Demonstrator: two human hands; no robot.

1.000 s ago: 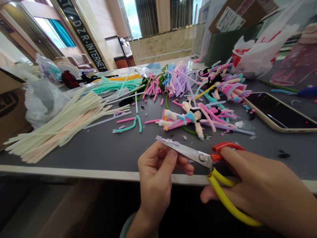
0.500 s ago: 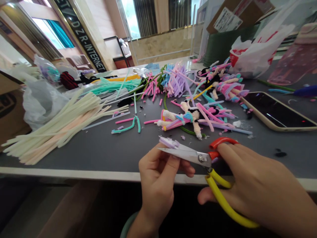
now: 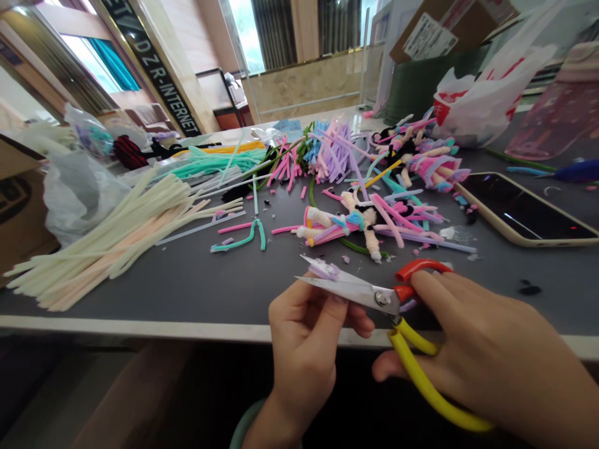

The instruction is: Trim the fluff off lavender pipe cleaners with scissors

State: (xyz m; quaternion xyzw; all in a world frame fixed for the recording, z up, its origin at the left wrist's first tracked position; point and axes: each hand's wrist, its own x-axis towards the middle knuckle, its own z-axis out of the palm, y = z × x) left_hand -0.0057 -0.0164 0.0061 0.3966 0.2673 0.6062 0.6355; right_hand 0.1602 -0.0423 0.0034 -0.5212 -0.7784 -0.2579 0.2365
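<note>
Scissors (image 3: 360, 292) with a red and a yellow handle are held by my right hand (image 3: 486, 337), fingers through the loops and blades slightly apart. My left hand (image 3: 309, 349) pinches a purple fuzzy stem piece (image 3: 325, 269), which lies at the blades; its lower part is hidden behind the blades and fingers. Just beyond the blades, a small doll of fuzzy stems (image 3: 344, 226) lies on the grey table (image 3: 224, 287). Pink and purple stem pieces (image 3: 407, 218) are scattered beside the doll.
Cream stems (image 3: 107, 243) lie in a bundle at the left, near a clear plastic bag (image 3: 82, 193). Coloured stem bundles (image 3: 334, 153) and more dolls (image 3: 435, 163) are farther back. At the right lie a phone (image 3: 528, 209) and a white bag (image 3: 482, 106).
My left hand has shifted slightly right along the blades with the purple piece. The scissors and my right hand have barely moved.
</note>
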